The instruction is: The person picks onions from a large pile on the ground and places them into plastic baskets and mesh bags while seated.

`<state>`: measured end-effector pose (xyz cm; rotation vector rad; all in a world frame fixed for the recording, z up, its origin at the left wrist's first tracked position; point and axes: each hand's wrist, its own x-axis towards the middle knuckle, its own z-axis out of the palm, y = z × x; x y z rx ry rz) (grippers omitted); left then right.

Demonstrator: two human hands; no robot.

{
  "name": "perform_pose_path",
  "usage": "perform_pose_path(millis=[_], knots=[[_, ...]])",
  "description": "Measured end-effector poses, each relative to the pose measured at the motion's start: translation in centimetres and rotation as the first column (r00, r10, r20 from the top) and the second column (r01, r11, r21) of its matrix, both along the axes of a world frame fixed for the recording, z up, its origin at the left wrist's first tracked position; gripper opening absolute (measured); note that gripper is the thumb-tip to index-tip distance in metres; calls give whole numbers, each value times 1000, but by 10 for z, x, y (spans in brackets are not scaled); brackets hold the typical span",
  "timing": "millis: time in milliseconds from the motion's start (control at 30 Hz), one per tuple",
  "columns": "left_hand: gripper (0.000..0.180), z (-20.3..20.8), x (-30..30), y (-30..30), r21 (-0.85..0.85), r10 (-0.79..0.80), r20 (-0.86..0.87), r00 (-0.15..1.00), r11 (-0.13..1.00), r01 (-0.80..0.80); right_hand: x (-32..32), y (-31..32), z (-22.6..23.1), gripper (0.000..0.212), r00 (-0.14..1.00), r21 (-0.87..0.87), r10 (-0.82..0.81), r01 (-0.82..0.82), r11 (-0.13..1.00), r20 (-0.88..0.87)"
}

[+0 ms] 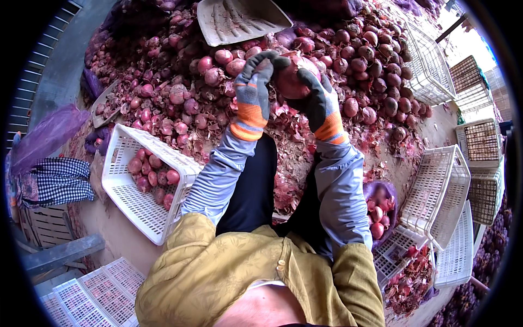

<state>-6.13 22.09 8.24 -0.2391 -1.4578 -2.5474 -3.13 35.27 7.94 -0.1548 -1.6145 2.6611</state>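
A large red onion [294, 76] is held up in front of me between both hands. My left hand [255, 90], in a grey and orange work glove, has its fingers curled against the onion's left side. From the right and below, my right hand [321, 103], in a matching glove, grips the same onion with fingers bent around it. Behind and below them spreads a big heap of red onions [212, 76] with loose papery skins. A white plastic crate [150, 210] by my left forearm holds several onions.
A worn scoop [239, 22] lies on the heap at the far side. To my right are a purple mesh bag of onions [378, 218], a crate with onion skins [395, 250] and white crates [433, 191]. More crates [103, 289] lie at lower left, below a metal bar [65, 253].
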Motion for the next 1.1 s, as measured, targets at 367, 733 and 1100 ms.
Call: perform_pose_path(millis=[367, 733, 1100], knots=[[77, -35, 2, -44, -666, -14, -362, 932, 703, -249, -5, -2, -1, 41, 992, -275, -36, 1, 961, -122], [57, -19, 24, -47, 142, -199, 114, 973, 973, 182, -23, -15, -21, 17, 901, 544, -269, 422, 725, -340], [51, -63, 18, -105, 667, -246, 26, 969, 726, 167, -20, 6, -39, 38, 952, 948, 52, -292, -129, 300]])
